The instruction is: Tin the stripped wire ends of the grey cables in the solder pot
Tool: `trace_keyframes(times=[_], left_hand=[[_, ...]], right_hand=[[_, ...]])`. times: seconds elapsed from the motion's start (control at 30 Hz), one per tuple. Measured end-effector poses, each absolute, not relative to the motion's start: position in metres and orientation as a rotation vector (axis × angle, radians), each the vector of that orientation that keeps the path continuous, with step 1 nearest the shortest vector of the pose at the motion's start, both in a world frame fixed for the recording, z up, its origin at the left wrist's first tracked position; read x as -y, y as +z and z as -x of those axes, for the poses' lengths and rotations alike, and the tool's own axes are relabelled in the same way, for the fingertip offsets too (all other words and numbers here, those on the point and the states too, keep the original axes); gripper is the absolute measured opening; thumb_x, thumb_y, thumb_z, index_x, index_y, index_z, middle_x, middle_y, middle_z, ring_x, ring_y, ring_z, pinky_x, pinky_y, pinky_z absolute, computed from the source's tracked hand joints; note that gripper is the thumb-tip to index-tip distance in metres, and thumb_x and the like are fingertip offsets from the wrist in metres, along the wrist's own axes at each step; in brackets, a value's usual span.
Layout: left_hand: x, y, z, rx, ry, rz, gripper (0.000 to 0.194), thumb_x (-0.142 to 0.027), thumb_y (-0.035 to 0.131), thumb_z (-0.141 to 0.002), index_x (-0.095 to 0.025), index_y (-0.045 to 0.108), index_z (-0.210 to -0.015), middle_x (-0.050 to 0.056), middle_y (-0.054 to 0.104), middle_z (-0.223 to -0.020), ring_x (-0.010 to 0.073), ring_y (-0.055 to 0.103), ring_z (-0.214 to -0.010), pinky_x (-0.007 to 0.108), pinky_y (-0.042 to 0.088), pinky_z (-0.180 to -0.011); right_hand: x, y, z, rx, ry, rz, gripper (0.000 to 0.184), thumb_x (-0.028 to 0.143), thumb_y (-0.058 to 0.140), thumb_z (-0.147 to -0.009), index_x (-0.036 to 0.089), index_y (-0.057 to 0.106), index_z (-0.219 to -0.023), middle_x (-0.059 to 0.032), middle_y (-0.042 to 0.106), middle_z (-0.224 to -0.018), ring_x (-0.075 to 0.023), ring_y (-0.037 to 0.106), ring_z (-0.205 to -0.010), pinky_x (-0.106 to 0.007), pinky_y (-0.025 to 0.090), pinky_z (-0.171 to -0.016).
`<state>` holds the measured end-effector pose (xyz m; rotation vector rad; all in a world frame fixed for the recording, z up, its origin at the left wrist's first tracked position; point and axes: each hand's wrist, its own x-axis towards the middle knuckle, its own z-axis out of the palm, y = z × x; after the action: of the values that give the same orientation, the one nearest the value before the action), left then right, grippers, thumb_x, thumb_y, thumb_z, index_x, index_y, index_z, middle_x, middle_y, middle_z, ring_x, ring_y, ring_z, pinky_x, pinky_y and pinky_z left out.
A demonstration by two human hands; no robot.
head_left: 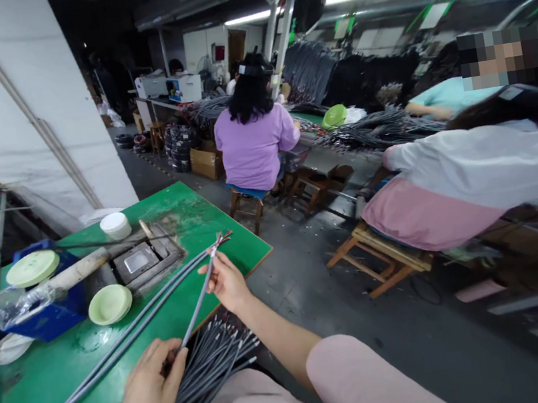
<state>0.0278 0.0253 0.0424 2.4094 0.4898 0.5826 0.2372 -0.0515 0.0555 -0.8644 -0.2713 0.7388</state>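
Both hands [147, 381] curl nearly closed around one grey cable [197, 306].

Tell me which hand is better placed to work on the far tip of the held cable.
Probably the right hand: it holds the grey cable close to that tip. The left hand grips the same cable farther back, nearer the body.

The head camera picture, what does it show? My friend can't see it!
A person's left hand and right hand hold a grey cable at a green table, the right hand near one end. More grey cables and a pale green bowl lie on the table. Beyond it, another person in purple sits on a stool.
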Motion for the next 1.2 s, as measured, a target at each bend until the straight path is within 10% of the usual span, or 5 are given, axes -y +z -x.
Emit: trace_keyframes(times=[0.27, 1.2], left_hand=[[-0.016, 0.041, -0.023, -0.511, 0.253, -2.292, 0.025, -0.035, 0.047, -0.089, -0.02, 0.067, -0.089, 0.004, 0.063, -0.081, 0.0179, 0.06, -0.076, 0.029, 0.043, -0.07], [-0.039, 0.036, -0.017, -0.548, 0.775, -0.699, 0.029, -0.031, 0.078, -0.061, -0.013, 0.06, -0.074, -0.001, 0.064, -0.064, 0.0048, 0.052, -0.048, 0.016, 0.042, -0.047]], right_hand=[[0.068, 0.068, -0.226, 0.695, 0.72, 1.234, 0.034, 0.045, 0.058, -0.083, 0.013, 0.067, -0.09, 0.0029, 0.058, -0.055, -0.0033, 0.038, -0.037, -0.018, 0.028, -0.038], [0.06, 0.061, -0.154, 1.387, 0.809, 1.675, 0.028, 0.037, 0.051, -0.087, 0.017, 0.067, -0.077, 0.0017, 0.057, -0.053, -0.0083, 0.044, -0.047, -0.021, 0.034, -0.047]])
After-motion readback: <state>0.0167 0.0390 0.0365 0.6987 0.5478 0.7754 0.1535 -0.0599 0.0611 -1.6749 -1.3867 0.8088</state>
